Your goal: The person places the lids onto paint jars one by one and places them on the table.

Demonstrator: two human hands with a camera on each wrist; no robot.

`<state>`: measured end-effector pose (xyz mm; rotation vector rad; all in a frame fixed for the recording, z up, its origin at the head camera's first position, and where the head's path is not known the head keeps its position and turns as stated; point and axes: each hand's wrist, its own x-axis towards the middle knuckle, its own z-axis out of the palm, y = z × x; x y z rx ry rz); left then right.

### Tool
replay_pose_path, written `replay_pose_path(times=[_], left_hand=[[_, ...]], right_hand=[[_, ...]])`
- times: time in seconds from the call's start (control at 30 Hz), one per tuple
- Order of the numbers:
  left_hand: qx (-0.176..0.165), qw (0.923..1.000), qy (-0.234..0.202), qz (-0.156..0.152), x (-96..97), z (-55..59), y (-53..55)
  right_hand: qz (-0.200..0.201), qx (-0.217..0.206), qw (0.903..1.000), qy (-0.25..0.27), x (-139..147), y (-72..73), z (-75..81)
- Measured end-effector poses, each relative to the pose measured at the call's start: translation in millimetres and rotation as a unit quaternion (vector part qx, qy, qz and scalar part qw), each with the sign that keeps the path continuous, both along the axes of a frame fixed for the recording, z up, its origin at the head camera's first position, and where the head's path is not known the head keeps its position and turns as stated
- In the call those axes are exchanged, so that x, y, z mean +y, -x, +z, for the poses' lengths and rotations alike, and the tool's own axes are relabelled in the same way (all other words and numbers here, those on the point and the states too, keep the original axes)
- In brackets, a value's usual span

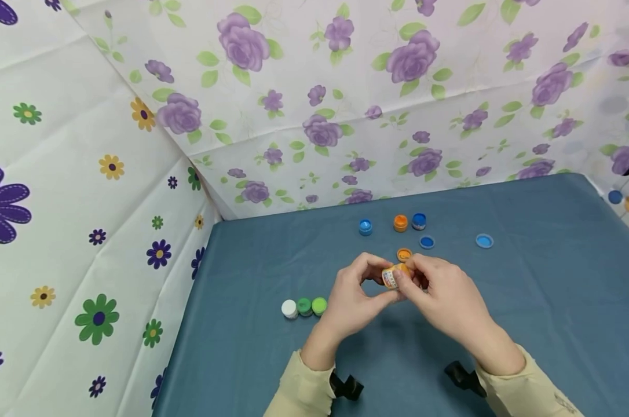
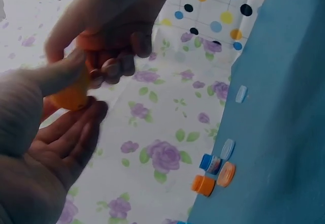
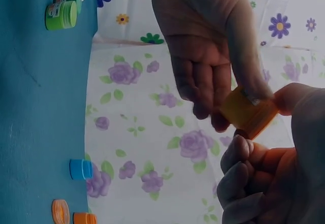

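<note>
A small yellow-orange paint jar (image 1: 390, 278) with a printed label is held tilted in the air between both hands. My left hand (image 1: 351, 298) pinches its body between thumb and fingers. From the other side my right hand (image 1: 450, 295) grips the lid end, its thumb lying along the jar. In the right wrist view the jar (image 3: 246, 112) shows its lid rim towards the right fingers. The left wrist view shows the jar (image 2: 71, 94) partly covered by the left thumb. Just beyond the hands lies an orange lid (image 1: 404, 255) on the table.
Further back stand an uncapped light blue jar (image 1: 365, 227), an orange jar (image 1: 400, 223) and a dark blue jar (image 1: 419, 221). A dark blue lid (image 1: 426, 242) and a light blue lid (image 1: 484, 241) lie nearby. Left of the hands, white (image 1: 289, 309), green (image 1: 304, 307) and light green (image 1: 319, 306) jars stand capped.
</note>
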<state>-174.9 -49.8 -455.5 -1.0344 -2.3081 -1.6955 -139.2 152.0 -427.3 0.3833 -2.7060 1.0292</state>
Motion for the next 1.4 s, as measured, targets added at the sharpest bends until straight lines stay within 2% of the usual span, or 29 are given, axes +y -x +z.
replay_pose_path(times=[0.07,0.17,0.33,0.57,0.77,0.93,1.07,1.27,1.4], left_hand=[[-0.011,0.9998,0.009,-0.013,-2.4,1.3,1.6],[-0.008,0.9992,0.028,-0.028,-5.4,2.9,3.0],[-0.004,0.9982,0.052,-0.028,-9.0,4.4,4.1],[-0.016,0.9985,0.052,0.010,-21.1,7.7,9.8],[-0.025,0.9959,0.076,0.041,-44.7,6.7,18.3],[-0.037,0.9896,0.120,0.070,-69.7,0.3,22.7],[-0.053,0.9846,0.150,0.073,-83.5,-9.0,21.8],[-0.065,0.9765,0.192,0.074,-90.0,-22.5,18.3],[-0.076,0.9717,0.209,0.080,-91.2,-28.2,16.6]], right_hand=[[-0.001,0.000,1.0000,-0.004,1,0.6,-0.3],[0.003,0.001,1.0000,-0.010,2,1.6,-1.3],[0.015,-0.015,0.9997,-0.010,4,1.6,-1.9],[0.008,-0.025,0.9997,-0.002,15,2.2,1.3],[-0.013,-0.041,0.9990,-0.015,33,1.0,0.6],[-0.029,-0.067,0.9969,-0.029,51,-1.3,-4.1],[-0.040,-0.091,0.9942,-0.042,65,-3.2,-8.1],[-0.040,-0.122,0.9903,-0.054,77,-3.2,-14.4],[-0.036,-0.127,0.9898,-0.054,78,-3.3,-17.5]])
